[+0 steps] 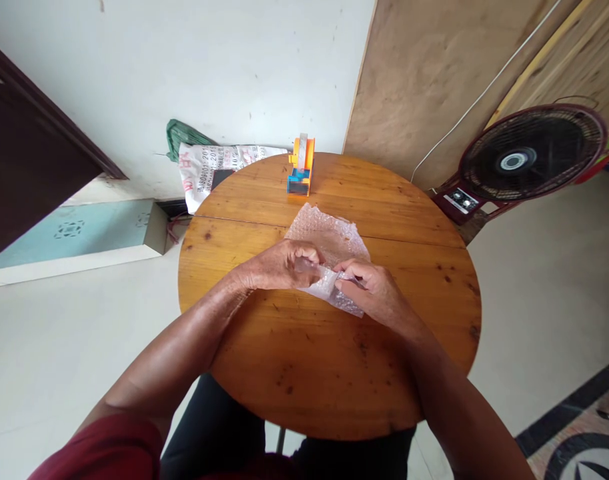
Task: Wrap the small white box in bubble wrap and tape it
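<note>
A sheet of clear bubble wrap (329,230) lies at the middle of the round wooden table (294,360), its near edge folded over. My left hand (294,263) is closed on the left part of the folded edge, thumb and fingers pinching it. From the right, my right hand (369,287) pinches the same fold between thumb and fingers, a short way from the left hand. Whether anything lies inside the fold cannot be made out. Beyond the wrap, an orange and blue tape dispenser (301,167) stands near the table's far edge.
Behind the table's far left edge lies a printed white sack (199,170) with a green bag (187,133). A large dark fan (524,157) stands at the right. A pale blue box-like step (84,230) is at the left, by the wall.
</note>
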Available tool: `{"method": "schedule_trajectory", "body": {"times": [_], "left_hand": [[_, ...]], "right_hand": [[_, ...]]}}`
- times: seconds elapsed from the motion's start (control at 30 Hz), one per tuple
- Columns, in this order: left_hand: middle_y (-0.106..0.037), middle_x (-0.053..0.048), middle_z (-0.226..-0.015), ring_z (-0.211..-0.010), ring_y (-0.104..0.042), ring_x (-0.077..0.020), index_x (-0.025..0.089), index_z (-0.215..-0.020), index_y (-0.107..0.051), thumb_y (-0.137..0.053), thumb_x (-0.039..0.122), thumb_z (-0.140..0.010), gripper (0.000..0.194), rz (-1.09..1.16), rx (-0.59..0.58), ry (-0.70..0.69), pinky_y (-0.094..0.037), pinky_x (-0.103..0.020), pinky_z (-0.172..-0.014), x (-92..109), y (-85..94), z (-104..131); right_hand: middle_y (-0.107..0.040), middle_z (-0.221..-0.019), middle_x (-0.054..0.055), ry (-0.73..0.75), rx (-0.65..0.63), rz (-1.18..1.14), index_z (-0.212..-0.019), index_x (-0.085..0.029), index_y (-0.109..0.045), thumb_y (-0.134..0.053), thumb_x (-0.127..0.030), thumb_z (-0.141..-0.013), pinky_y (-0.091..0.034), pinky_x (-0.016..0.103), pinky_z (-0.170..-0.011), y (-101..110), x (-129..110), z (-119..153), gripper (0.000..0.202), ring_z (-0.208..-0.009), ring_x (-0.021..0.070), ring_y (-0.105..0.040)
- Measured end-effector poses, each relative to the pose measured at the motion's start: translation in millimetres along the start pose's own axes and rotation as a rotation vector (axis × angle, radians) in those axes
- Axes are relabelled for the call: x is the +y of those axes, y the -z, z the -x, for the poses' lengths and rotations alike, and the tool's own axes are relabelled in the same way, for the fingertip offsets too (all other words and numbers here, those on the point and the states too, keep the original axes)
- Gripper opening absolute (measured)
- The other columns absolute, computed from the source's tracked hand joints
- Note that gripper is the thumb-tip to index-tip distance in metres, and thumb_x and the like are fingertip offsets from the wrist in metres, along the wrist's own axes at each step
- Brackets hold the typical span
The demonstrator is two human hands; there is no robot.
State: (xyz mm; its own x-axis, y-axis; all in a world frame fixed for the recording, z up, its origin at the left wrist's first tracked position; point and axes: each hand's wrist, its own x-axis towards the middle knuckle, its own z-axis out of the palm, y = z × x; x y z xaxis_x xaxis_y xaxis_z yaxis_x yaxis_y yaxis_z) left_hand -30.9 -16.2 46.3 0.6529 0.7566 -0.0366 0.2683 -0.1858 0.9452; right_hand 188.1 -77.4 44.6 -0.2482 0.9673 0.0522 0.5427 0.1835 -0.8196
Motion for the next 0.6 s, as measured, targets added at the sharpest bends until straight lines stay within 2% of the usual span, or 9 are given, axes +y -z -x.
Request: {"method": "schedule_trajectory", "body": {"times": [0.07, 0.13, 0.27, 0.4, 0.6], "left_hand": [[-0.069, -0.002, -0.095, -0.079, -0.061, -0.0168, 0.022, -0.08, -0.07, -0.07, 0.03, -0.075, 0.01, -0.018, -0.061, -0.071, -0.049, -0.027, -0.065, 0.0, 0.4, -1.4], [-0.068, -0.003, -0.095, -0.08, -0.06, -0.0174, 0.022, -0.081, -0.069, -0.069, 0.029, -0.077, 0.008, -0.043, -0.076, -0.101, -0.049, -0.028, -0.067, -1.0, 1.2, -2.5], [-0.066, -0.002, -0.088, -0.08, -0.058, -0.0174, 0.023, -0.082, -0.068, -0.067, 0.029, -0.079, 0.007, -0.068, -0.069, -0.106, -0.048, -0.029, -0.072, -4.5, 1.9, -3.1], [-0.063, -0.001, -0.084, -0.072, -0.055, -0.0135, 0.018, -0.082, -0.065, -0.067, 0.03, -0.081, 0.012, -0.033, -0.077, -0.116, -0.044, -0.026, -0.065, -8.7, 0.9, -3.7], [-0.064, -0.003, -0.085, -0.073, -0.056, -0.0107, 0.014, -0.082, -0.064, -0.064, 0.027, -0.085, 0.013, -0.001, -0.101, -0.106, -0.043, -0.022, -0.066, -9.4, 0.8, -4.1]], "right_hand": [[-0.072, -0.094, 0.006, -0.001, -0.008, 0.004, -0.062, -0.019, -0.056, -0.057, -0.025, -0.081, -0.042, 0.027, -0.065, 0.5, -0.8, 0.0, 0.019, -0.074, 0.0153, -0.061], [-0.072, -0.092, 0.005, -0.002, -0.004, 0.009, -0.062, -0.019, -0.055, -0.058, -0.025, -0.082, -0.041, 0.027, -0.065, 0.7, -1.7, 0.2, 0.021, -0.073, 0.015, -0.06], [-0.071, -0.086, 0.004, 0.029, 0.006, 0.003, -0.061, -0.019, -0.054, -0.057, -0.027, -0.084, -0.041, 0.026, -0.064, -1.1, 0.1, 0.0, 0.024, -0.068, 0.0134, -0.057], [-0.07, -0.085, 0.004, 0.068, 0.034, 0.015, -0.057, -0.019, -0.047, -0.056, -0.024, -0.082, -0.04, 0.026, -0.061, -4.7, 5.6, -0.6, 0.026, -0.065, 0.0122, -0.054], [-0.071, -0.086, 0.005, 0.019, 0.044, 0.015, -0.056, -0.02, -0.045, -0.056, -0.025, -0.08, -0.04, 0.027, -0.061, -4.8, 3.6, -0.9, 0.027, -0.066, 0.0136, -0.056]]}}
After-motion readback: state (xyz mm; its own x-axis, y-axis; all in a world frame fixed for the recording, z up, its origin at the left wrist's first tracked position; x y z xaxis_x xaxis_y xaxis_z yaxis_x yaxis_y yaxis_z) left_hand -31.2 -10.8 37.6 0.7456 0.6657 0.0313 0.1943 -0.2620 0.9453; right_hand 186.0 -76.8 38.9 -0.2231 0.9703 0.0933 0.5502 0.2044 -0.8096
